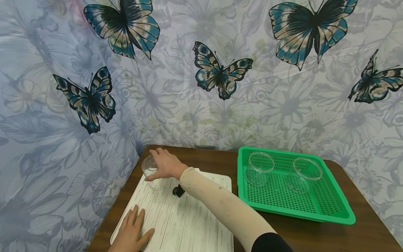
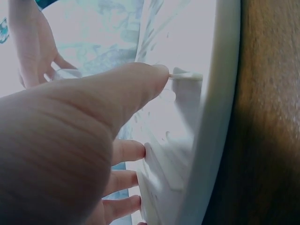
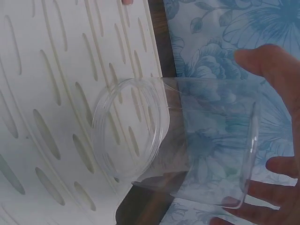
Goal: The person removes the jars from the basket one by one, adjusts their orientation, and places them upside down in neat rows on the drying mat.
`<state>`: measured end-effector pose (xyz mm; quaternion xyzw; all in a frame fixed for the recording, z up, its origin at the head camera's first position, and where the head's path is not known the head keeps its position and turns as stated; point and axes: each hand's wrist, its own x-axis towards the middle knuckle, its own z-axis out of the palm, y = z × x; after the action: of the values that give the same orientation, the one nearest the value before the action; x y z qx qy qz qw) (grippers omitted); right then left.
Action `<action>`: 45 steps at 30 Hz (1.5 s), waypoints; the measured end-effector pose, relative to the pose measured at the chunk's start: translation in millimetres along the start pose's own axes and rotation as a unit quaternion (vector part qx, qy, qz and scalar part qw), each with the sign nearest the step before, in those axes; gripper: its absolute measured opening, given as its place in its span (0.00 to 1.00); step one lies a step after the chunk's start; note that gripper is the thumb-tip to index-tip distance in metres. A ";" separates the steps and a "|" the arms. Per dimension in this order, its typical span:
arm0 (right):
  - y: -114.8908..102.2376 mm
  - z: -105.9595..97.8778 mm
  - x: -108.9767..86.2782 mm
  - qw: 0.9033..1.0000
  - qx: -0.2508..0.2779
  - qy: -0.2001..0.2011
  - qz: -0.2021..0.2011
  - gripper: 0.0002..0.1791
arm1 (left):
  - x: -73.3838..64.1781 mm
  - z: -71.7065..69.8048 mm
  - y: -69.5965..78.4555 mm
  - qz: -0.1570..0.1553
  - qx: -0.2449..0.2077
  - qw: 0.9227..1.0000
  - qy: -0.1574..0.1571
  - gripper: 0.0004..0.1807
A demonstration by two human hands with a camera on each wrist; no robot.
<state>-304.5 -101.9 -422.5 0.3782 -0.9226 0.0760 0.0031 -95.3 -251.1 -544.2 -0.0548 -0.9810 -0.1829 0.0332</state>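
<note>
A clear plastic cup stands at the far left corner of a white grooved drying board. My right hand reaches over the cup with its fingers spread. In the right wrist view the thumb is apart from the cup wall, while the other fingers overlap the cup's rim end. My left hand rests on the near left part of the board, fingers spread. The left wrist view shows its thumb lying near the board's raised edge, with nothing held.
A green perforated basket sits on the right of the brown table. Two clear cups, one on the left and one on the right, stand inside it. A butterfly-print cloth hangs behind the table.
</note>
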 end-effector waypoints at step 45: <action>76.3 -147.8 -163.7 0.906 0.254 0.339 -0.002 0.53 | 0.6 2.1 0.0 0.022 -0.008 1.000 0.012 0.45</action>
<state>-248.6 86.9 -297.2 0.3197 -0.8145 0.4313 0.2200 -96.0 -250.3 -546.1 -0.0747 -0.9777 -0.1904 0.0482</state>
